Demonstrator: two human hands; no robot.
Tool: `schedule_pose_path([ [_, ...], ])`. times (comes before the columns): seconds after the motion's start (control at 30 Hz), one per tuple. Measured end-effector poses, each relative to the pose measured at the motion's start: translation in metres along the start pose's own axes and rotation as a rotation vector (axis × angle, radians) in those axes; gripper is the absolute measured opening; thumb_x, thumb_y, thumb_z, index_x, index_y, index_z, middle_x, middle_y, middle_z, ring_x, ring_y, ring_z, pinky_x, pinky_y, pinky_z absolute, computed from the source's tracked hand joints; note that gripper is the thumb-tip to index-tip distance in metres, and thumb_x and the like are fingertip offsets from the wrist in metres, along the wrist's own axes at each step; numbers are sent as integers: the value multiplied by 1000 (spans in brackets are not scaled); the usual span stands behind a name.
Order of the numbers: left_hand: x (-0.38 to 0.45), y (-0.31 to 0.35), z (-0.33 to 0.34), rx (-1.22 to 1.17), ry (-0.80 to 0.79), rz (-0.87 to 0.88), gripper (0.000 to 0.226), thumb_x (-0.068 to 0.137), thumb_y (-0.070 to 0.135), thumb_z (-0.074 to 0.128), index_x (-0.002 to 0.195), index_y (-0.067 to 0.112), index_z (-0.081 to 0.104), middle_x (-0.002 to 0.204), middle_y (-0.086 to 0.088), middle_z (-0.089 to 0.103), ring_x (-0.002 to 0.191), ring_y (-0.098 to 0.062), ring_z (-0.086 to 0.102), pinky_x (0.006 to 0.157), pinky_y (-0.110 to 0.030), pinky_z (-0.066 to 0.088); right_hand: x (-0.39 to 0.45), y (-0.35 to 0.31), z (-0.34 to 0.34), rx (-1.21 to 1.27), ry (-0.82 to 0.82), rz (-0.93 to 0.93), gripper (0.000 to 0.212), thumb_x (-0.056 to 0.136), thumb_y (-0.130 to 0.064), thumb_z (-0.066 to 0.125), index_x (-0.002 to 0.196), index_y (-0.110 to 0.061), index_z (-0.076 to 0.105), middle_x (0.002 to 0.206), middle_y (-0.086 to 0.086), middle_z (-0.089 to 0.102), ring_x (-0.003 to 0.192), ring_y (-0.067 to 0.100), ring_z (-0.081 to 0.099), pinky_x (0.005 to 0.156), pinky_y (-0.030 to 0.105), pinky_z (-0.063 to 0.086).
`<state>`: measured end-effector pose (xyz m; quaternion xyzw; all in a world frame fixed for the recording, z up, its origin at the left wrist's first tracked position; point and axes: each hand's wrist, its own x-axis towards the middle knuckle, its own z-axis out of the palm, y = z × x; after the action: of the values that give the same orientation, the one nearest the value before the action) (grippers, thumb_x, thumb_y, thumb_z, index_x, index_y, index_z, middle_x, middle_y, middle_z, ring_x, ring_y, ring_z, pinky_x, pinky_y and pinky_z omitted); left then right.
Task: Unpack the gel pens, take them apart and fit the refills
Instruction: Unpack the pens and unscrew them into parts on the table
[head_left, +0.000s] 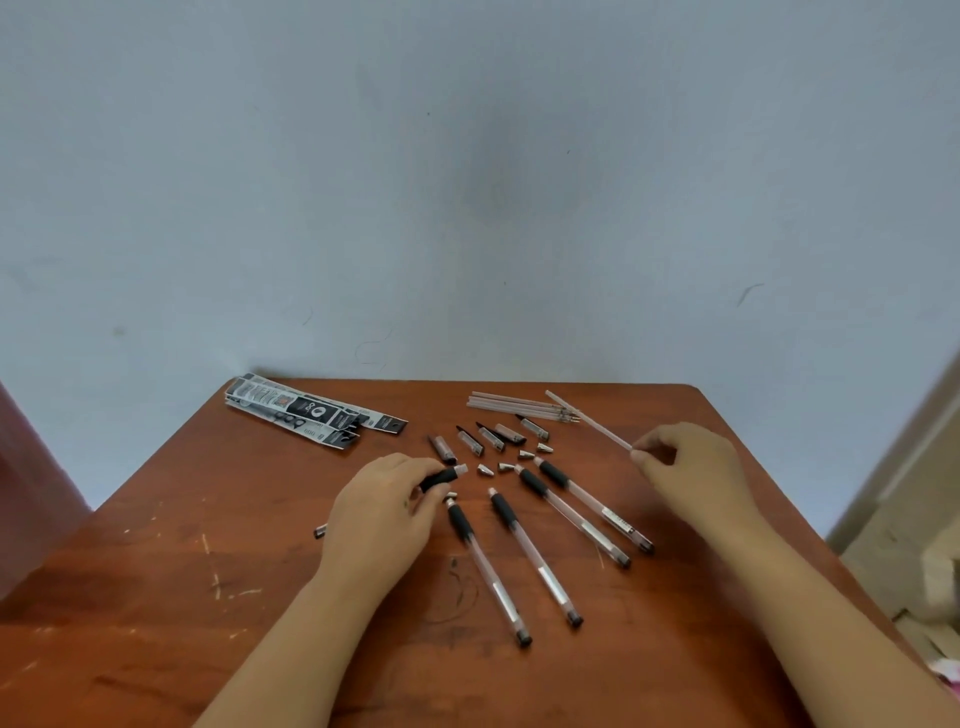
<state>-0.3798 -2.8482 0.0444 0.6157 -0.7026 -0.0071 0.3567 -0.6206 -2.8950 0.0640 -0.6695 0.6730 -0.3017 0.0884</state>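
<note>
head | left hand (384, 504) grips pen barrel (444, 475) | right hand (691, 467) pinches refill (592, 421)

On my desk (260, 545) the empty packs (311, 415) lie stacked at the far left, the loose refills (519, 405) at the far right, against the back edge. Just before the refills sits a row of caps (491, 439), then the scattered tips (524, 457). Nearer me, four barrels (540, 561) fan out side by side — between my left hand (384, 509) and right hand (691, 467). One small piece (320, 531) lies left of my left hand.
</note>
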Motion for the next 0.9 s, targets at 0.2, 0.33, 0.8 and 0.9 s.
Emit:
schedule_pose_path([
  [0.2,1,-1,1,24,-6,2,26,88,27,53,113,23,60,105,7,62,98,-7,51,77,-12,31,19,-11,16,-117,30,-72,18,86,-21,52,95,-16,67,92,3,59,100,23,52,85,35,37],
  [0.33,3,-4,4,-1,21,37,27,90,29,50,116,26,57,109,11,59,101,-3,49,77,-8,28,46,-37,33,-229,38,-178,21,88,-26,50,100,-21,66,102,2,63,104,22,51,86,34,37],
  [0.8,6,-4,5,-8,45,71,15,78,22,60,91,19,69,80,5,67,75,-13,62,65,-20,41,66,-34,62,-266,-100,-126,21,84,-26,54,101,-21,66,116,5,58,115,24,44,91,37,36],
  [0.9,6,-4,4,-58,63,91,18,80,18,65,97,16,68,88,1,66,84,-15,59,69,-18,38,61,-31,56,-213,-86,-156,20,83,-22,55,99,-17,67,114,6,59,113,25,45,91,37,36],
])
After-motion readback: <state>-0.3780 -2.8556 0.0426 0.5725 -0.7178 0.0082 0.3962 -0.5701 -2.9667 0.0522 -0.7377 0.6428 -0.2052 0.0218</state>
